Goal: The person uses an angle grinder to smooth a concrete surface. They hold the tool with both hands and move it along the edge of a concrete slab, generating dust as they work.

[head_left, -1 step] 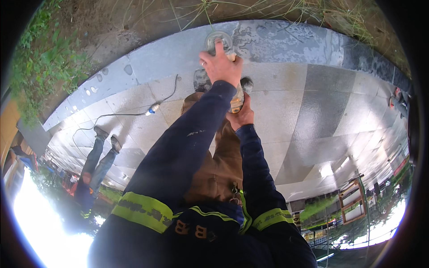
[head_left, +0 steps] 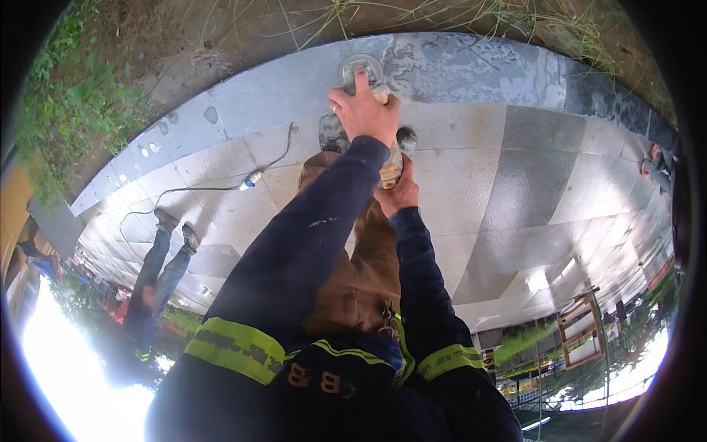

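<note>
Both my hands are on an angle grinder [head_left: 390, 171] with a dusty, yellowish body and a round disc guard or pad [head_left: 347, 71] at its front end. My left hand [head_left: 366, 116] is closed over the grinder's front, its index finger stretched along the head above the disc. Lower down, my right hand [head_left: 400, 193] wraps round the rear of the body. The disc end rests over a grey stone slab strip [head_left: 287, 92]; its contact with the stone is hidden. To the right of the disc the slab shows wet, pale smeared patches. My left forearm covers part of the tool.
Bare soil with grass [head_left: 258, 33] borders the slab's far edge. A dark cable with a blue-and-white connector [head_left: 251, 180] lies on wet paving [head_left: 456, 191] at the left. Another person [head_left: 158, 265] stands farther left. My shoes are beside the grinder.
</note>
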A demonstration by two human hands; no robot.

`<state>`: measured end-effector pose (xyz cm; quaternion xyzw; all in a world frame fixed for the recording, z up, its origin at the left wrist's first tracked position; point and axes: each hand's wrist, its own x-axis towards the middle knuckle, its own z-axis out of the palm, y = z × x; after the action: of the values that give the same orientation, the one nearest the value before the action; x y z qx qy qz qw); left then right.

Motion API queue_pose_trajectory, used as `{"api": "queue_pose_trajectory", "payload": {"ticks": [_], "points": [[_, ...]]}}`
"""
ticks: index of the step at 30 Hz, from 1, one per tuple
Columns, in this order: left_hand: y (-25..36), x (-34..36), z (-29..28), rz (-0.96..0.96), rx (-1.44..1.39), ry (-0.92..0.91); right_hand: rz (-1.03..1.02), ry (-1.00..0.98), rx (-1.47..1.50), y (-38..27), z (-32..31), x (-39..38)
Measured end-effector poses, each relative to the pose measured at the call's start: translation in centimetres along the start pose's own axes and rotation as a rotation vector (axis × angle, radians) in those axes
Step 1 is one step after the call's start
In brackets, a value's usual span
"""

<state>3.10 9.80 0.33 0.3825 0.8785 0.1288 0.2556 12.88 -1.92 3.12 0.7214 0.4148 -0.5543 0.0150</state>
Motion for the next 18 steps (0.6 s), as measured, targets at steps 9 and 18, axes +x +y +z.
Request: {"api": "queue_pose_trajectory", "payload": {"ticks": [9, 18], "points": [[0.9, 1.5, 1.8, 0.165, -0.023, 0.132, -0.064, 0.086, 0.095, -0.4, -0.7, 2.1], [1.3, 1.5, 1.4, 0.131, -0.024, 0.055, -0.104, 0.134, 0.128, -0.4, -0.5, 2.1]]}}
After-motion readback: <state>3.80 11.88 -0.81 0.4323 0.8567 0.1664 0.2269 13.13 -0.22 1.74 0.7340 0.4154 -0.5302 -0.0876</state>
